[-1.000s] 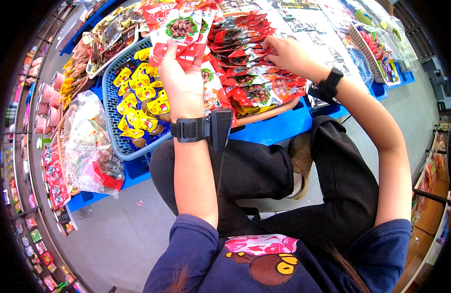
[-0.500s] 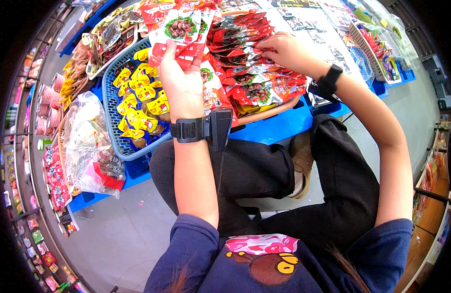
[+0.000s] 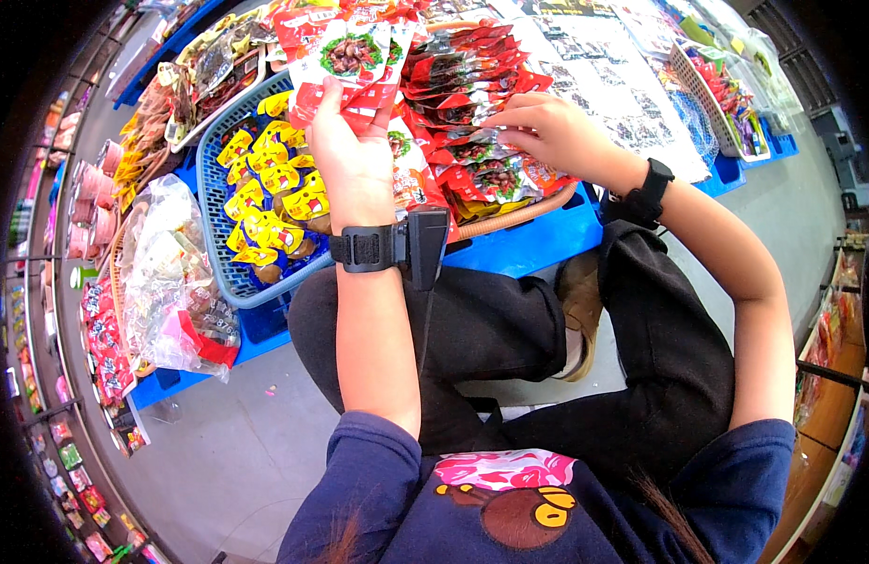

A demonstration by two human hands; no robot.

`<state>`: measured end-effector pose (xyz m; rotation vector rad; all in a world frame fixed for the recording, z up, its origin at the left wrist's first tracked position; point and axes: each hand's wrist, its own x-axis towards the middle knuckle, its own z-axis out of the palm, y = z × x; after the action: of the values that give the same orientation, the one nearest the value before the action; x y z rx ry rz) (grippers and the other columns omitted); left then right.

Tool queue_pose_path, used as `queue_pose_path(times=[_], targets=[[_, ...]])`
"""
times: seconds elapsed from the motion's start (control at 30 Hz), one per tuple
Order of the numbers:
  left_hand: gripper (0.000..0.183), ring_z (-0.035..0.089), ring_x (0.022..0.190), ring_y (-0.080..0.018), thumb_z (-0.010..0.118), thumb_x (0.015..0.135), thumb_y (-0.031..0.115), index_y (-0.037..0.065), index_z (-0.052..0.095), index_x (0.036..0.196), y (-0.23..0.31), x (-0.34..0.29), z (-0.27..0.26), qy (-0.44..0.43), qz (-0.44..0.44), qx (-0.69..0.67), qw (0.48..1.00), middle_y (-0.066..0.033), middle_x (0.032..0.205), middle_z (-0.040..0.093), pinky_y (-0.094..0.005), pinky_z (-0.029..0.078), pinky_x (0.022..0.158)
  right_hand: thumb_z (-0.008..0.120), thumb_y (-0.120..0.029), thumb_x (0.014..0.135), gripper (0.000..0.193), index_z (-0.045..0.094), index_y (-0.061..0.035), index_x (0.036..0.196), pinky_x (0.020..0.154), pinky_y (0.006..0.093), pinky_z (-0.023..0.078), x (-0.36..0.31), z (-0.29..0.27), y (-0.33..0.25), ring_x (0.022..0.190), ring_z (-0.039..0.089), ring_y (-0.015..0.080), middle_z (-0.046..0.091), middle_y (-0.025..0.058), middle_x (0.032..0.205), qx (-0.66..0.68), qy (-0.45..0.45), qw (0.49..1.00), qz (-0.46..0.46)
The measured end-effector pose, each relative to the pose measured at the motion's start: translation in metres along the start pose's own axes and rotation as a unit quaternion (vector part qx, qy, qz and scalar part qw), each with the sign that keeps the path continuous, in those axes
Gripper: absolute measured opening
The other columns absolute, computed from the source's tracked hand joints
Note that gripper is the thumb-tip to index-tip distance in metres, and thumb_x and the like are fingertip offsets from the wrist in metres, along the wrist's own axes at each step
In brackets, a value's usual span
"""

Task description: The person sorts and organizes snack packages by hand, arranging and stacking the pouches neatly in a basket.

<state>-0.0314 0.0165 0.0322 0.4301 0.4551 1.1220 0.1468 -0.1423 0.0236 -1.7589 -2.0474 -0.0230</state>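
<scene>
Several red and white snack packets [image 3: 352,54], printed with a picture of brown pieces on green leaves, are fanned out in my left hand [image 3: 350,155], its fingers wrapped round their lower ends. To the right, a brown-rimmed basket [image 3: 514,216] holds a row of similar red packets [image 3: 472,66] standing closely on edge. My right hand [image 3: 552,136] reaches over the near part of that row, fingers bent and fingertips at the packets' top edges. Whether it pinches one cannot be made out. Yellow packets [image 3: 491,209] show beneath the red ones at the basket's near side.
Left of the packets stands a blue basket [image 3: 212,202] of yellow-wrapped snacks [image 3: 265,230]. Beyond it are a clear plastic bag [image 3: 176,282] and a white tray [image 3: 204,127]. Printed sheets [image 3: 623,89] lie at the right, near a white basket [image 3: 707,99]. A blue platform [image 3: 538,246] supports the baskets.
My right hand has moved a little nearer to me along the row of packets. My left hand keeps its hold on the fanned packets, almost unmoved.
</scene>
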Motion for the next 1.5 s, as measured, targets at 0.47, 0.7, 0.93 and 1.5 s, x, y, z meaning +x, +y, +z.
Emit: queue_pose_path(times=[0.47, 0.7, 0.93, 1.5], targets=[[0.024, 0.063, 0.097, -0.0282, 0.051, 0.093, 0.012, -0.001, 0.052, 0.113, 0.0, -0.002, 0.001, 0.013, 0.003, 0.018, 1.0, -0.0138, 0.109, 0.062, -0.0501, 0.054, 0.087, 0.059, -0.018, 0.08, 0.01, 0.058, -0.0084, 0.083, 0.07, 0.0395, 0.048, 0.023, 0.007, 0.002, 0.084, 0.061, 0.0282, 0.06, 0.0072, 0.086, -0.083, -0.062, 0.993, 0.052], [0.024, 0.062, 0.098, -0.0282, 0.051, 0.094, 0.012, -0.002, 0.051, 0.113, 0.0, 0.001, 0.0, 0.014, 0.004, 0.0, 1.0, -0.0145, 0.11, 0.062, -0.0508, 0.053, 0.088, 0.058, -0.017, 0.082, 0.01, 0.059, -0.0071, 0.081, 0.071, 0.0395, 0.049, 0.013, 0.007, 0.007, 0.084, 0.061, 0.0292, 0.061, 0.0081, 0.086, -0.05, -0.03, 0.997, 0.046], [0.022, 0.063, 0.095, -0.0255, 0.054, 0.092, 0.014, 0.002, 0.053, 0.111, 0.002, 0.003, -0.001, -0.003, 0.0, 0.003, 1.0, -0.0121, 0.106, 0.063, -0.0472, 0.055, 0.082, 0.057, -0.012, 0.085, 0.015, 0.061, -0.003, 0.095, 0.073, 0.0385, 0.049, 0.005, -0.011, 0.025, 0.082, 0.061, 0.0323, 0.064, 0.0141, 0.087, 0.032, 0.008, 0.998, 0.052], [0.021, 0.064, 0.095, -0.028, 0.051, 0.094, 0.012, -0.002, 0.052, 0.109, 0.0, 0.003, -0.002, -0.002, 0.001, -0.01, 1.0, -0.0142, 0.106, 0.063, -0.0511, 0.054, 0.086, 0.062, -0.019, 0.08, 0.02, 0.055, -0.0076, 0.095, 0.082, 0.034, 0.046, 0.001, -0.004, 0.027, 0.092, 0.059, 0.0226, 0.059, 0.006, 0.096, -0.26, 0.015, 0.964, -0.053]])
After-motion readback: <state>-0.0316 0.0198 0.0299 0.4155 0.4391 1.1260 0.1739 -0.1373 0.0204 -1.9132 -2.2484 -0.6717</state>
